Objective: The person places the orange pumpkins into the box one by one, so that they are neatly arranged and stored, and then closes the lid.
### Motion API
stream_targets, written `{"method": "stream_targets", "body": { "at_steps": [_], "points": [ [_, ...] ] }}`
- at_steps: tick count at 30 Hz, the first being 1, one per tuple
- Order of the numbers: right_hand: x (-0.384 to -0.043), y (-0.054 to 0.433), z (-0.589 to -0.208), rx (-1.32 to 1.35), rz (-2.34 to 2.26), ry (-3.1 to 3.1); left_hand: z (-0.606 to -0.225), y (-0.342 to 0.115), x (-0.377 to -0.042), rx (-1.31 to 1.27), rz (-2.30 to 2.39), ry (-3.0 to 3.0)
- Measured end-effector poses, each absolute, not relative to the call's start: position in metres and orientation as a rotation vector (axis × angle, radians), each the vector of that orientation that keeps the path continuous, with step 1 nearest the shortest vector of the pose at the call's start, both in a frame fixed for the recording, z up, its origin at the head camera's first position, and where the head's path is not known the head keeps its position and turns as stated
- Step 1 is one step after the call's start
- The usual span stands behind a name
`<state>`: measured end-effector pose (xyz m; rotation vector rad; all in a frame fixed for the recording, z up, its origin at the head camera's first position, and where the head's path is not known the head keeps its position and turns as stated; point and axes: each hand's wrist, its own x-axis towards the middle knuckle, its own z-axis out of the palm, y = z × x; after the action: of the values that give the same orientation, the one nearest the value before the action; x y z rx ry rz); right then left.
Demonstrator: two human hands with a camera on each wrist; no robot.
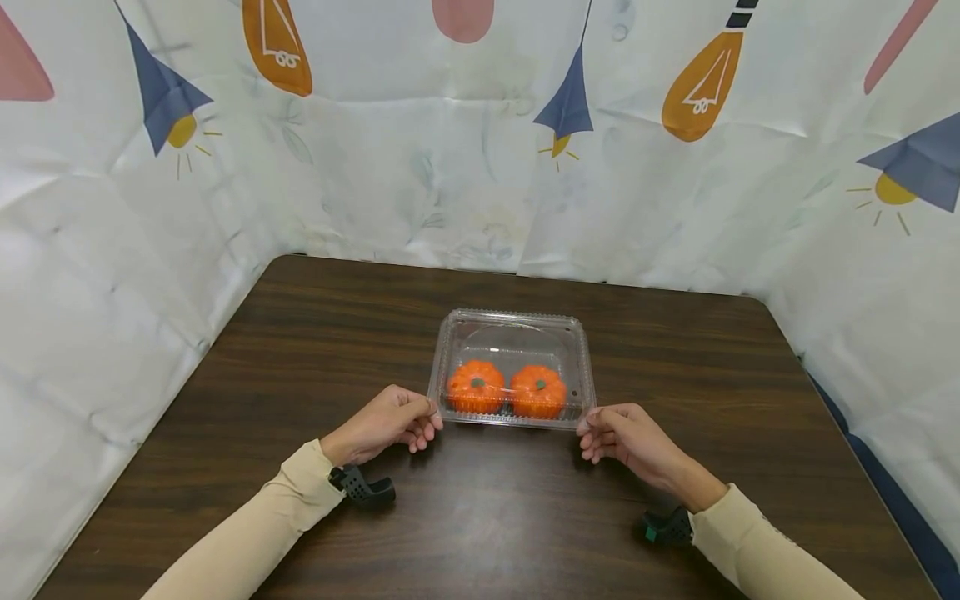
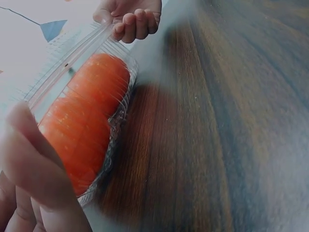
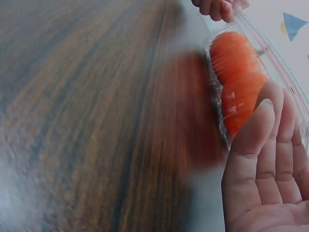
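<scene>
A clear plastic clamshell container (image 1: pixel 517 316) sits on the table with its lid down. Inside, along the near side, are two orange toy pumpkins (image 1: pixel 477 385) (image 1: pixel 538 392) with green stems. My left hand (image 1: pixel 388 423) pinches the near left corner of the rim between thumb and forefinger. At the near right corner, my right hand (image 1: pixel 637 442) pinches the rim the same way, its other fingers loosely bent below. Both wrist views show the pumpkins (image 2: pixel 91 96) (image 3: pixel 236 58) through the container's ridged side wall.
The dark wood-grain table (image 1: pixel 360 333) carries the container near its middle. White sheeting (image 1: pixel 465 192) printed with lamps and bulbs hangs behind it and on both sides. Each wrist wears a dark strap (image 1: pixel 362 486).
</scene>
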<state>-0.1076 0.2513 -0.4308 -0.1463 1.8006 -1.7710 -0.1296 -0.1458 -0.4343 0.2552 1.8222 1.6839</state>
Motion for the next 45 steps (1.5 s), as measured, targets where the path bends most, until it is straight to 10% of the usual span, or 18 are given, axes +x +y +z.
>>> {"method": "stream_targets", "body": {
  "at_steps": [45],
  "points": [
    [-0.116,0.252,-0.427,-0.023,-1.800,1.725,-0.430,-0.146,-0.140,0.208,1.650,1.746]
  ]
}}
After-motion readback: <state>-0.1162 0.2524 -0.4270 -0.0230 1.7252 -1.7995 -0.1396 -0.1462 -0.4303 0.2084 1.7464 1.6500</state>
